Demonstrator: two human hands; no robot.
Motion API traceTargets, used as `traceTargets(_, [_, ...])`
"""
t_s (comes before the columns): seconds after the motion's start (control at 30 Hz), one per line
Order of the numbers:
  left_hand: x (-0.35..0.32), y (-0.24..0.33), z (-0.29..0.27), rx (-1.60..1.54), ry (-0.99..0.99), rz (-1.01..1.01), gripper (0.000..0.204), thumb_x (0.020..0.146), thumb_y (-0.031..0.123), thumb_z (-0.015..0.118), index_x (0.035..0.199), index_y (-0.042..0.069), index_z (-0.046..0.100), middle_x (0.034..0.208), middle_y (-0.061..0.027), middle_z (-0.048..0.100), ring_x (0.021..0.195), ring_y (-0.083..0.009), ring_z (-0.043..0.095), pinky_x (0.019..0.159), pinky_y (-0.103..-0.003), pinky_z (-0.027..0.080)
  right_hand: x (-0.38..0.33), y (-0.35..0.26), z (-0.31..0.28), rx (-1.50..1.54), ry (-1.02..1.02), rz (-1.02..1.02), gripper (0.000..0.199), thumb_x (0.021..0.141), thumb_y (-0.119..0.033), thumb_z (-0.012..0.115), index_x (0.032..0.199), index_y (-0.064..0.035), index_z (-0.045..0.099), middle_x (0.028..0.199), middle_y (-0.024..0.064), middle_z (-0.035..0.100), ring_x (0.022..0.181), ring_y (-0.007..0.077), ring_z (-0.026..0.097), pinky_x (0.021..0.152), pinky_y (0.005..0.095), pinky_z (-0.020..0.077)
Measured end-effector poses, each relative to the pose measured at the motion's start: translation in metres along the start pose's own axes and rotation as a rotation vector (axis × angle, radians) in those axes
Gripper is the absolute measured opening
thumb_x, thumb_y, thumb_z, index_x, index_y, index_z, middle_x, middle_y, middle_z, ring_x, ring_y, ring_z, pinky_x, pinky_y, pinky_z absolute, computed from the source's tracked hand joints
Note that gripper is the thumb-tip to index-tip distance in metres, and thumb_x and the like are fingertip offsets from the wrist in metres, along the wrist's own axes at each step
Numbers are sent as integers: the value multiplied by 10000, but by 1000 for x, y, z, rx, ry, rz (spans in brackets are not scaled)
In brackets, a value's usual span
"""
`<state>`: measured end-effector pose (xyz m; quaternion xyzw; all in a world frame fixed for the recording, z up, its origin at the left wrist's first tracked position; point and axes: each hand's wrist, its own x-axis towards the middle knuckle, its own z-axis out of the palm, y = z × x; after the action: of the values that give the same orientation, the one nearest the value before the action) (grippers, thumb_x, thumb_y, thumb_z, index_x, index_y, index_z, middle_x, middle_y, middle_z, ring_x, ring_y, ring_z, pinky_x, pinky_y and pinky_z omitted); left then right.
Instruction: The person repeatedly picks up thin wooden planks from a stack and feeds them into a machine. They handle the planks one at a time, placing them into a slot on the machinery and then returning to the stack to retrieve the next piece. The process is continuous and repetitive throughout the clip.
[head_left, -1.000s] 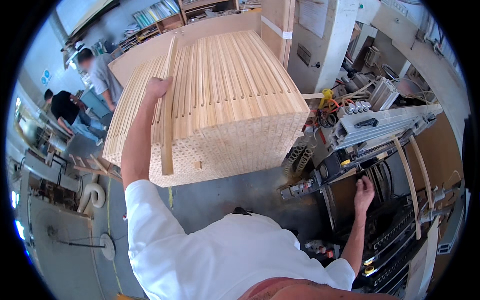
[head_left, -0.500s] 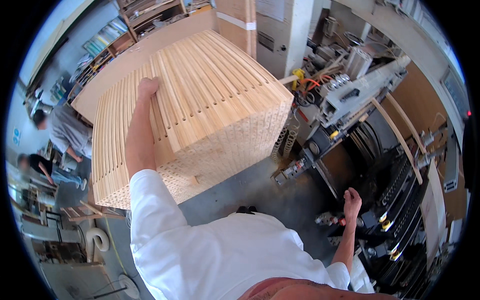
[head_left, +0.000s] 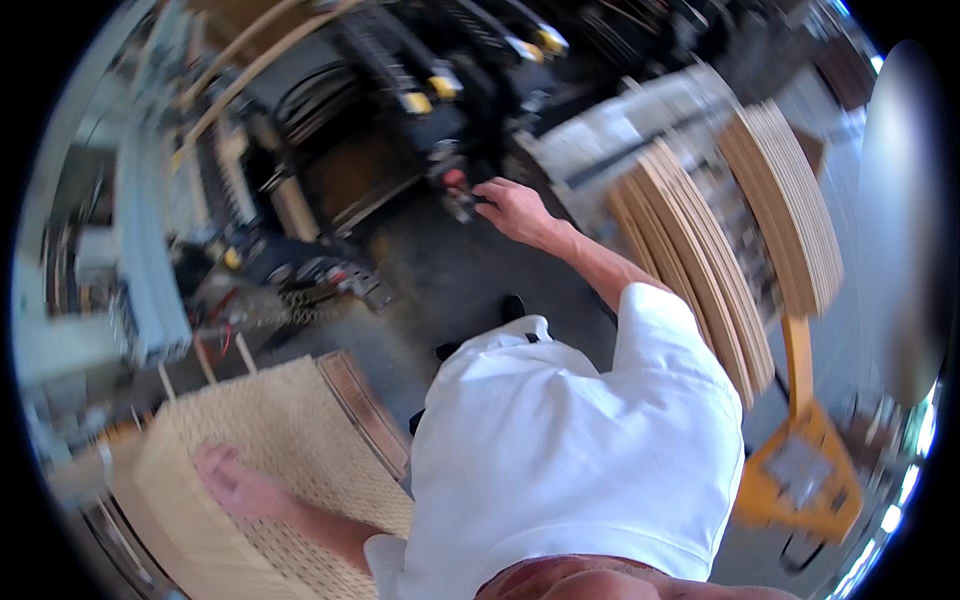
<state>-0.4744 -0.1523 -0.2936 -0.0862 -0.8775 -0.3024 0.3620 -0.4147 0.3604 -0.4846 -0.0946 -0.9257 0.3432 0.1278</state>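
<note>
My right hand reaches out to a dark machine, its fingers apart and nothing in them. The fingertips are right beside a red knob or button on the machine's near side; whether they touch it I cannot tell. At lower left my left hand, smeared by motion, is over the big stack of pale wooden slats, whose ends show rows of small holes. No object shows in it, and its fingers are too blurred to read. A curved brown wooden piece sits at the stack's end.
On the right, curved wooden pieces stand in two groups, a nearer one and a farther one. A yellow pallet jack is behind them. The machine's black arms with yellow tips run along the top. Grey floor shows before my feet.
I have turned to the right, so the slat stack now lies at lower left. My left hand has come off its grip on the slats' top; my right hand has reached out to the machine.
</note>
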Motion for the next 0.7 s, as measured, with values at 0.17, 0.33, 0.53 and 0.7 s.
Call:
traceTargets(0.17, [-107,95,204,-653,-764,-456,317,984,144,568,1244,-34,603,1056,-131,685,850,-183,660,752,-281,548,-122,54,-73,-274,333,212,297,836,-155,677,1120,-72,649,1095,147,645,1027,358,612,879,455,491])
traceTargets(0.33, [-152,162,270,-644,-1219,-257,327,973,171,612,1229,-31,624,982,-69,673,816,-118,636,714,-247,526,-243,79,-133,-576,562,499,328,792,-72,680,1117,-70,642,1126,135,635,1056,350,588,885,465,474])
traceTargets(0.53, [-152,186,334,-602,-1381,-42,316,970,181,621,1211,-22,639,919,-44,674,789,-101,631,694,-245,515,-351,99,-140,-831,561,819,369,826,-86,665,1189,-89,596,1178,112,616,1112,332,560,916,453,456])
traceTargets(0.7, [-134,163,384,-615,-1378,-55,309,951,188,638,1190,-7,657,928,-80,701,805,-130,661,737,-270,528,-359,109,-141,-837,532,890,307,869,-108,640,1174,-109,604,1131,114,649,1080,342,585,906,470,462])
